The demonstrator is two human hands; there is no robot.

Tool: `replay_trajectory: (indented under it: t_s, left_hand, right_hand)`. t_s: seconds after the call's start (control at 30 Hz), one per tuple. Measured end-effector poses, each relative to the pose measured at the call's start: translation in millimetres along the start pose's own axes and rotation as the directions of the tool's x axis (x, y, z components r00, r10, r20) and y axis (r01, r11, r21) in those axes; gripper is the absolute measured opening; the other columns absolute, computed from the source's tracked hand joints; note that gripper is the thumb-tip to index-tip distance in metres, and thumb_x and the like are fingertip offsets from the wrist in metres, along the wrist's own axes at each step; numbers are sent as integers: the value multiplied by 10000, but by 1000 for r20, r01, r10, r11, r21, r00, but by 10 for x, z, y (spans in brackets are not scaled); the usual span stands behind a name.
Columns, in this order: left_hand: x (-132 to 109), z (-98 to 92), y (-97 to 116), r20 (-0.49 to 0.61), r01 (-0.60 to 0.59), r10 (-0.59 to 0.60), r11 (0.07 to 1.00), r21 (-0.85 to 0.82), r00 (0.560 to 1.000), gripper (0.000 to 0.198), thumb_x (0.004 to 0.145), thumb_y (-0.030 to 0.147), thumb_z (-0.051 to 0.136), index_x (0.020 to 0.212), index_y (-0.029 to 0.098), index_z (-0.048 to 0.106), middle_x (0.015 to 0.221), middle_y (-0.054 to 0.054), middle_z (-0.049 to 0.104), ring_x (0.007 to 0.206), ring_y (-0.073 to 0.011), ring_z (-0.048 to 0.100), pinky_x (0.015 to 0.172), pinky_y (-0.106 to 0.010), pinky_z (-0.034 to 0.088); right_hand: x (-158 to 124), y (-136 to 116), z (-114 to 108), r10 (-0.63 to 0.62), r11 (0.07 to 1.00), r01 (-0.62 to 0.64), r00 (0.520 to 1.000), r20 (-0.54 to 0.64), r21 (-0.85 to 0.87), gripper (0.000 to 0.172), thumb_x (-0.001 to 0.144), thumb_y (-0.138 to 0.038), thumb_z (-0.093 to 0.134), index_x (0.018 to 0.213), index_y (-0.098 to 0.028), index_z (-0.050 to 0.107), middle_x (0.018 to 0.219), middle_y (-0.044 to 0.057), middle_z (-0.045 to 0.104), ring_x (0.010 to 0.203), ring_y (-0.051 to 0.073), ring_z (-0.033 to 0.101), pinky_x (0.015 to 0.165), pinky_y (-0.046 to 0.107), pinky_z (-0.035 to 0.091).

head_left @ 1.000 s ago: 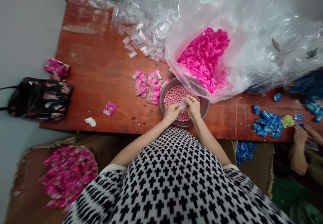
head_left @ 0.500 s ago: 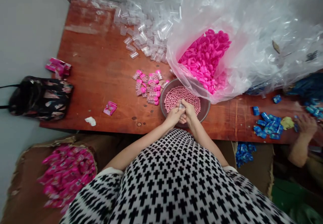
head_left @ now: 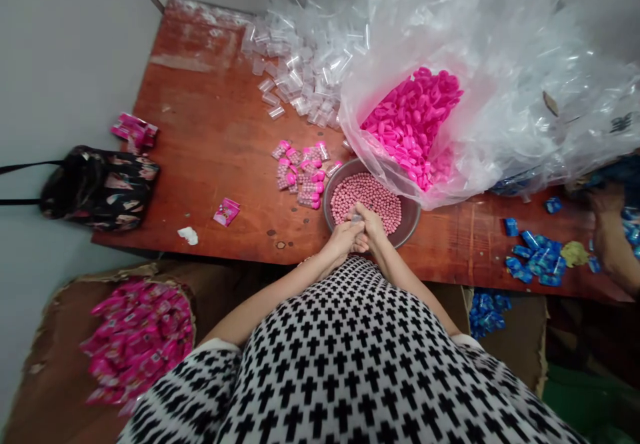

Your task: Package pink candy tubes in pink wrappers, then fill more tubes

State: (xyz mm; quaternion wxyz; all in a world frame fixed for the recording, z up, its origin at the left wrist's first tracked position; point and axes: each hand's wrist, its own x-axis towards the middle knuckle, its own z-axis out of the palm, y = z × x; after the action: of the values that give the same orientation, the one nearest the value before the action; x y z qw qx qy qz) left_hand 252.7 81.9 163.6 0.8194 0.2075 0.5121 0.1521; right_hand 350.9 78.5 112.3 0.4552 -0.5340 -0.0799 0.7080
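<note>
My left hand (head_left: 346,239) and my right hand (head_left: 371,223) meet over the near rim of a grey bowl (head_left: 415,221) holding small pink beads (head_left: 367,191). Between them is a small clear plastic container (head_left: 357,218), mostly covered by my curled fingers. Both hands are closed around it; how much is inside cannot be made out. Left of the bowl lies a cluster of bead-filled containers with pink caps (head_left: 309,197). Just behind the bowl, an open plastic bag (head_left: 350,107) holds many loose pink caps (head_left: 413,121).
Clear containers (head_left: 300,77) are heaped at the back of the wooden table (head_left: 200,144). A dark bag (head_left: 100,187) and pink packets (head_left: 227,211) lie left. Blue packets (head_left: 540,257) and another person's arm (head_left: 613,244) are right. Below left, a carton holds pink packets (head_left: 145,337).
The camera view has shifted slightly, so the table sits a little further right. My hands stay together around the container at the bowl's near rim. The other person's arm has moved.
</note>
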Motion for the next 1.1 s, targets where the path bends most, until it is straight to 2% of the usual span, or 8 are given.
replay_trajectory:
  t_s: [0.17,0.33,0.5,0.63,0.77,0.87,0.97,1.1]
  left_hand:
    - [-10,-126,39,38,-105,105,994,-22,994,108,871,226,496,829,128,516,572,8,609,398,-74,565,394,-153,445]
    - [-107,5,-83,11,-20,19,988,155,1000,203,871,250,481,700,142,484,461,35,527,329,-62,496,356,-150,386]
    - [-152,53,-255,181,-56,-6,940,336,983,226,854,336,509,728,148,502,516,12,567,416,-101,571,431,-195,462]
    - [111,-174,-217,64,-256,261,822,510,963,179,883,295,442,983,168,520,738,-12,651,597,-123,642,585,-263,546]
    - [332,-288,-195,202,-351,377,385,853,904,284,849,258,508,1105,157,579,1037,-92,681,1003,-222,632,903,-371,493]
    - [366,-277,-220,348,-428,381,148,892,857,430,830,248,551,1245,137,531,1251,-123,593,1211,-245,507,1027,-370,393]
    - [322,-319,-204,338,-431,401,170,886,852,448,850,277,533,1280,156,517,1235,-108,611,1161,-229,551,1006,-354,411]
    - [221,-462,-127,198,-416,483,399,817,853,289,834,283,555,1100,217,650,1057,-66,701,992,-221,646,917,-335,472]
  right_hand:
    - [-132,71,55,-58,997,54,995,83,50,370,753,-520,601,883,-174,607,448,-55,497,335,84,371,332,215,324]
    - [65,16,-41,-114,993,106,982,-152,-60,235,790,-387,577,673,-186,547,520,-6,567,460,118,518,431,225,427]
    - [271,-168,-282,-184,973,141,951,-248,-181,308,913,-428,365,774,-198,516,602,-10,585,495,103,565,514,226,483]
    - [285,-220,-458,-407,570,105,897,-169,-815,388,955,-388,201,1117,-182,487,898,72,651,700,154,638,599,283,515]
    - [284,-439,-745,-449,300,34,887,-110,-953,281,903,-271,389,1091,-144,554,1088,166,611,1038,260,572,868,406,453]
    - [376,-633,-866,-450,159,6,890,-68,-987,243,860,-175,429,1002,-81,602,1093,237,585,1123,342,503,935,504,358]
    - [585,-651,-759,-394,78,63,919,27,-995,160,785,-73,469,787,-71,628,975,251,620,1106,352,493,933,498,337]
    - [903,-396,-431,-294,97,238,935,200,-967,162,684,-44,572,570,-160,564,736,135,649,949,255,547,856,351,390]
